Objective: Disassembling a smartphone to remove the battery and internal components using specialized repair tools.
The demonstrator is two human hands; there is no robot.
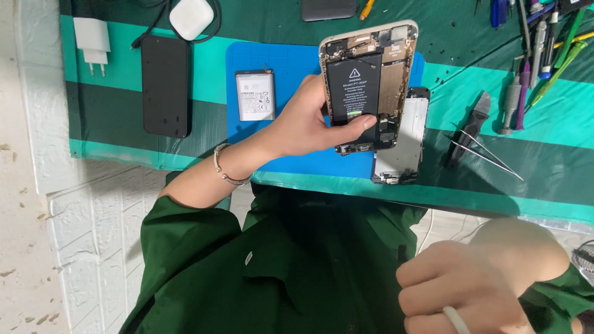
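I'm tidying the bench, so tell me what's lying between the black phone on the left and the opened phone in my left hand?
In the head view, a loose silver battery lies on the blue mat, between the black phone and the opened phone held by the left hand.

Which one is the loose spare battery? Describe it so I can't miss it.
Find the blue work mat on the green table cover. The loose battery lies on the mat's left edge, left of the left hand holding the opened phone. It is silver-white; the phone's fitted battery is black.

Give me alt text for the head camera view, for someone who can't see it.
The left hand holds an opened phone, black battery showing, above a blue mat on a green bench. The right hand is fisted near the green shirt; a loose battery, tweezers and tools lie around.
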